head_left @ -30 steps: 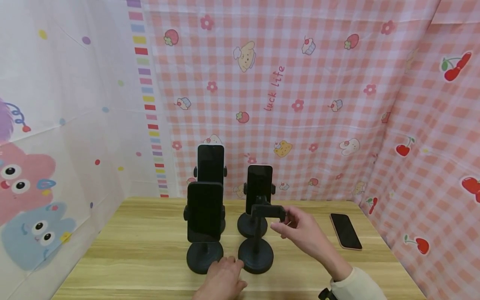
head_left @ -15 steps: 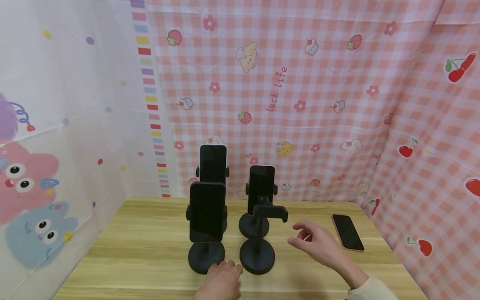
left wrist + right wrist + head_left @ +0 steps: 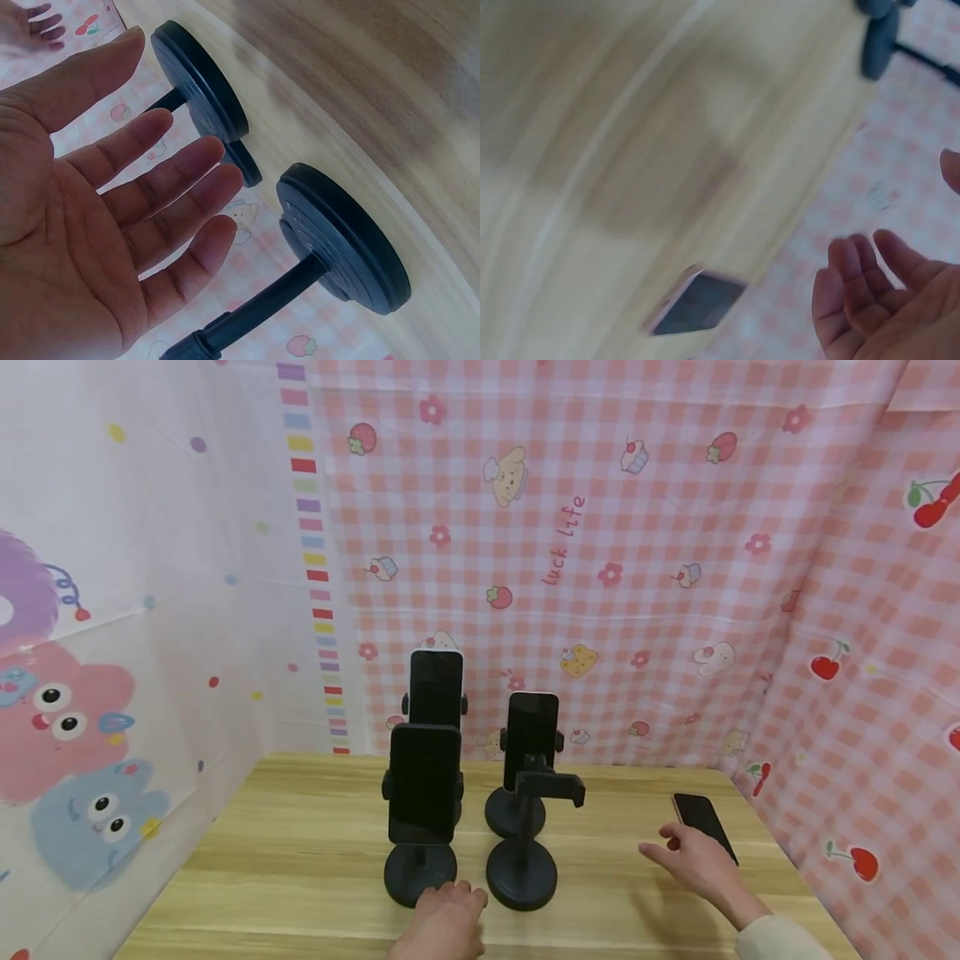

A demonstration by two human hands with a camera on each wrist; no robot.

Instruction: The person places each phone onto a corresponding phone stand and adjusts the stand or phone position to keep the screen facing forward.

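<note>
My right hand hovers with loosely bent fingers beside a dark-screened smartphone, which lies face up at the table's right. In the right wrist view the phone shows a pinkish edge, apart from the hand, which holds nothing. At the table's front, my left hand is relaxed by the bases of two black phone stands; its palm holds nothing in the left wrist view. The front right stand has a bare clamp. A phone sits upright in the front left stand.
Behind, two more stands hold upright phones, a white-edged one at left and another at right. The wooden table meets a pink checked cloth at the back and right, and a white printed cloth at left.
My right hand has let go of the front right stand's clamp and moved right to the lying phone. The left hand stays almost in place. The head view has turned slightly left.
</note>
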